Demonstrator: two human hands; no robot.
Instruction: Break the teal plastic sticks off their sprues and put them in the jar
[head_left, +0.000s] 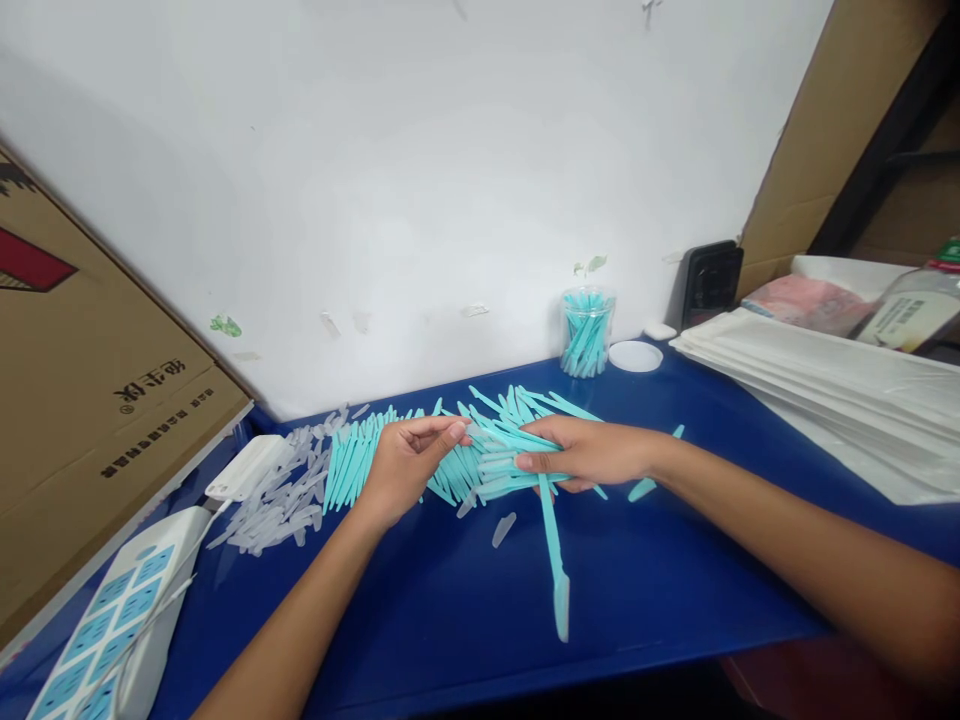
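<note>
My right hand [570, 450] is closed around a bundle of turquoise eyebrow razors [499, 470], their capped ends pointing left. Thumb and fingertips of my left hand [416, 455] pinch together at the left ends of that bundle; what sits between them is too small to make out. Below the right hand, one razor [553, 550] points toward the front edge. Behind and left of the hands lie more turquoise razors [352, 465] in a row. Loose clear caps [285, 500] are heaped at the far left, and a single cap [504, 529] lies in front of the bundle.
A clear jar [587, 335] full of razors stands by the wall, its white lid [636, 356] alongside. On the left are a power strip [112, 620], a white device [247, 468] and a cardboard box [97, 380]. White sheets [825, 390] are stacked on the right of the blue table [450, 620].
</note>
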